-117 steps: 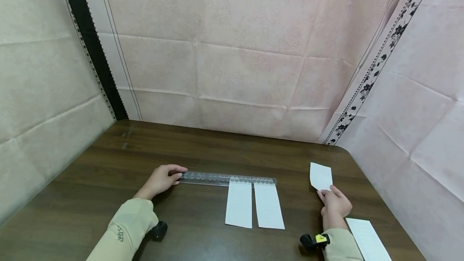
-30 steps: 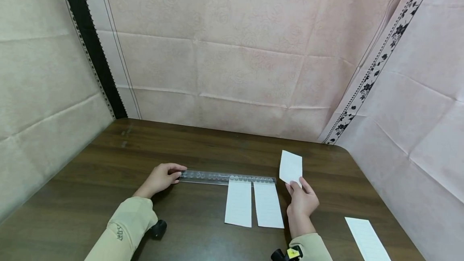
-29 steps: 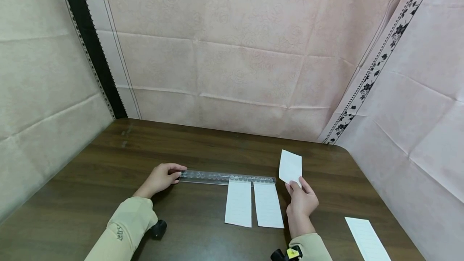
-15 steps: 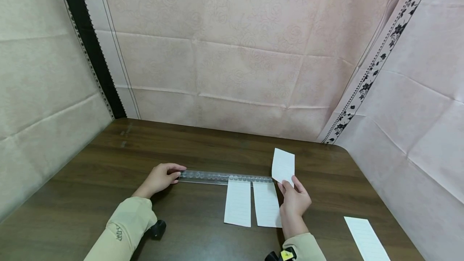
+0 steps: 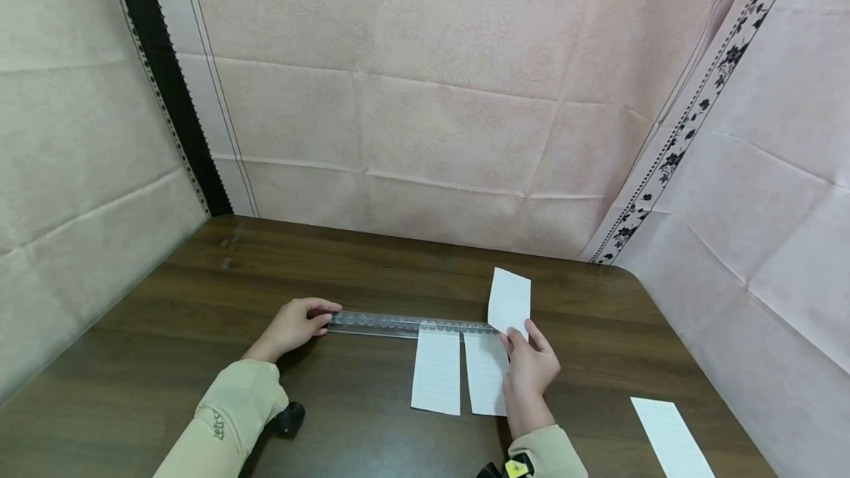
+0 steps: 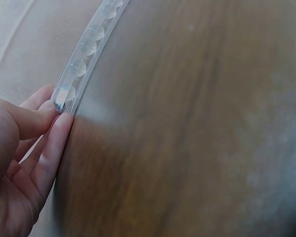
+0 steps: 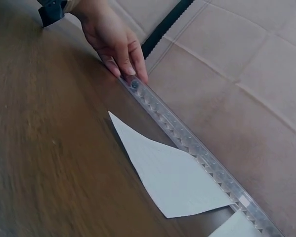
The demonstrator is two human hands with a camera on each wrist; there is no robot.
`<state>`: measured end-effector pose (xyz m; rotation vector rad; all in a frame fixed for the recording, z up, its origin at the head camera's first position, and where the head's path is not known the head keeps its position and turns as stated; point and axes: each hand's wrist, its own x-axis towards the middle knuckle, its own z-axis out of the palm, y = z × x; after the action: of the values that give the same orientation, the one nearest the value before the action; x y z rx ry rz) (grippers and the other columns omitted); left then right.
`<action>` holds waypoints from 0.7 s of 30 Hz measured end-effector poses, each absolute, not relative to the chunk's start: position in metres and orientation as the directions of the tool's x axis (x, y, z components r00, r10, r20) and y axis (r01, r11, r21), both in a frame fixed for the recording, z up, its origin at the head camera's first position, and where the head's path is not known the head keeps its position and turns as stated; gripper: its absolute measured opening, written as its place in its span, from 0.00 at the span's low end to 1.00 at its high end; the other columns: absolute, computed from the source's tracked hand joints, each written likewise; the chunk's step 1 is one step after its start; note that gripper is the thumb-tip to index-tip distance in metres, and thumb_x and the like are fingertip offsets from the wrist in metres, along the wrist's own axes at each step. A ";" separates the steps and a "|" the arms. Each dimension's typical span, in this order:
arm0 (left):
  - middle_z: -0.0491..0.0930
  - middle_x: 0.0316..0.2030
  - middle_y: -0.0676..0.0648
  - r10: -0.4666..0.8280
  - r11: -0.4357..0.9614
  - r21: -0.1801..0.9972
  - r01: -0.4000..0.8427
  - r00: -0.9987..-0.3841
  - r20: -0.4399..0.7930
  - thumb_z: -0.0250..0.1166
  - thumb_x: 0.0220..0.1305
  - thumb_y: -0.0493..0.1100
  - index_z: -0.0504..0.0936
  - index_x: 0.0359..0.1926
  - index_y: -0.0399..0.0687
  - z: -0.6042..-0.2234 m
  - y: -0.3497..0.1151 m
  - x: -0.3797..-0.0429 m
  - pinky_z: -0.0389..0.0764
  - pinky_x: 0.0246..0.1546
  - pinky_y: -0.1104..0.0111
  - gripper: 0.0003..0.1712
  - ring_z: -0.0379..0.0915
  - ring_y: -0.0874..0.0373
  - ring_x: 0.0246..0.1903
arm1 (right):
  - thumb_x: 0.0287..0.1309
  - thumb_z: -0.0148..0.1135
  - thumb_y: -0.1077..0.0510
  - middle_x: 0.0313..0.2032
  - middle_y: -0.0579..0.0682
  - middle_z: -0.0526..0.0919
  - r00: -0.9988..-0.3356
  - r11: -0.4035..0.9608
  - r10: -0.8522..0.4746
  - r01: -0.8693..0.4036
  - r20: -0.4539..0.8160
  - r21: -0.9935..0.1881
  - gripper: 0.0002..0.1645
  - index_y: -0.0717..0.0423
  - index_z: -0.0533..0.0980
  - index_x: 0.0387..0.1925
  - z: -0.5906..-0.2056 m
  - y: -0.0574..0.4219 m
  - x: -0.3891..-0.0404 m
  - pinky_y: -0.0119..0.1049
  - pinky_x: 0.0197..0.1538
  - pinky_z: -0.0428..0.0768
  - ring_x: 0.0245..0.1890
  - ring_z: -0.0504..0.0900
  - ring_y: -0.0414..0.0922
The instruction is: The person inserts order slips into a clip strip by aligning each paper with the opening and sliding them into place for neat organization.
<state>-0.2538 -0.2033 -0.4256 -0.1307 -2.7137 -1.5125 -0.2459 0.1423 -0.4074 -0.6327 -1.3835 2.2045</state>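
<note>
Fingers (image 5: 518, 340) of the right hand (image 5: 533, 373) pinch the near end of a white held card (image 5: 510, 298), raised by the right end of the ruler (image 5: 378, 324) and hiding that end in the head view; whether the two touch, I cannot tell. Fingers of the left hand (image 5: 290, 329) grip the ruler's left end, thumb and fingertips close together in the left wrist view. The left card (image 5: 435, 371) and middle card (image 5: 485, 375) lie on the ruler's near side, their far ends seeming to tuck under it. The spare card (image 5: 672, 437) lies well apart, right of the ruler and nearer the person.

The held card should be light, thin and easily bent; a flat pinch at an edge suits it, as squeezing hard could crease it. The ruler looks like smooth clear plastic, probably stiff and apt to slide, so an end is a sensible hold.

The left sleeve (image 5: 222, 408) slants in from the ruler's near left, hand low; the right sleeve (image 5: 546, 452) comes from its near right, fingers pointing away, the hand partly covering the middle card
</note>
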 end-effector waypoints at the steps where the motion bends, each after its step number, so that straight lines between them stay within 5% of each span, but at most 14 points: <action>1: 0.78 0.46 0.39 0.058 0.523 0.848 0.089 -0.996 0.069 0.58 0.63 0.31 0.81 0.48 0.39 -0.425 -0.203 -0.254 0.81 0.34 0.68 0.13 0.77 0.56 0.36 | 0.48 0.59 0.78 0.58 0.68 0.61 -0.789 -0.390 0.598 -0.135 -0.140 -0.911 0.28 0.74 0.70 0.54 -0.408 0.142 -0.246 0.30 0.32 0.81 0.27 0.80 0.40; 21: 0.78 0.46 0.39 0.068 0.518 0.850 0.101 -0.995 0.076 0.57 0.64 0.30 0.81 0.48 0.38 -0.426 -0.204 -0.253 0.81 0.33 0.69 0.13 0.77 0.56 0.36 | 0.45 0.60 0.80 0.55 0.66 0.62 -0.798 -0.401 0.592 -0.168 -0.115 -0.900 0.27 0.76 0.71 0.52 -0.408 0.121 -0.239 0.33 0.33 0.82 0.28 0.80 0.43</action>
<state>-0.2533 -0.2040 -0.4256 -0.1504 -2.7073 -1.5194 -0.2393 0.1207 -0.4085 -0.5890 -1.3563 2.2205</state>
